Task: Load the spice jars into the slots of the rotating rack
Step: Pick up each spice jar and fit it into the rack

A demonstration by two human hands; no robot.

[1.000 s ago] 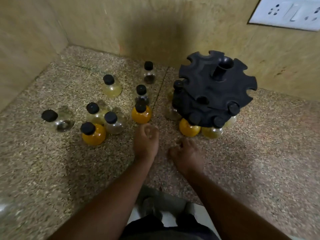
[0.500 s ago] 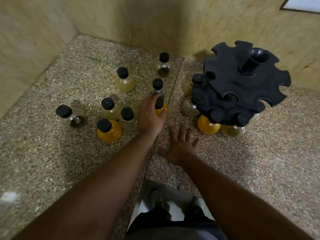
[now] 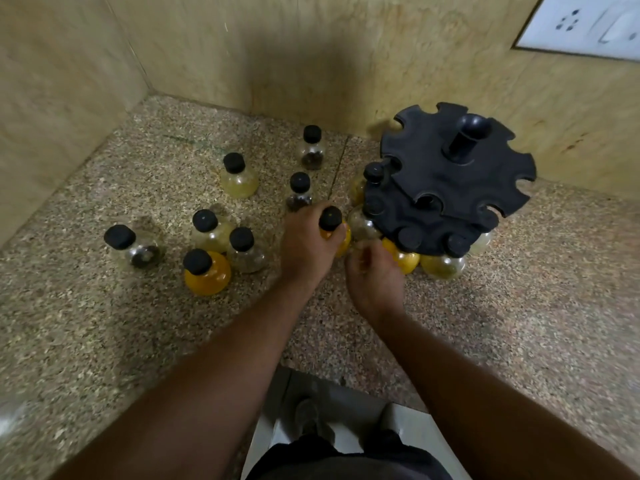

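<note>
My left hand point(image 3: 308, 244) grips an orange-filled spice jar with a black cap point(image 3: 330, 218), just left of the black two-tier rotating rack point(image 3: 453, 181). My right hand point(image 3: 375, 275) is below the rack's near side, fingers curled beside the held jar and an orange jar in the lower tier point(image 3: 403, 259); whether it holds anything I cannot tell. The lower tier carries several jars, among them a yellowish one point(image 3: 443, 266). The top tier's slots are bare. Loose jars stand on the counter to the left: an orange one point(image 3: 207, 275), pale ones point(image 3: 239, 176) and dark-filled ones point(image 3: 313, 154).
The speckled stone counter point(image 3: 519, 306) ends in a corner of tan walls behind the jars and rack. A white socket plate point(image 3: 585, 26) hangs on the wall at top right. The counter's front edge runs below my forearms, with the floor and my feet beyond it.
My left hand has closed around the orange jar and carried it right toward the rack. My right hand left the counter, curled its fingers and rose to the rack's near side.
</note>
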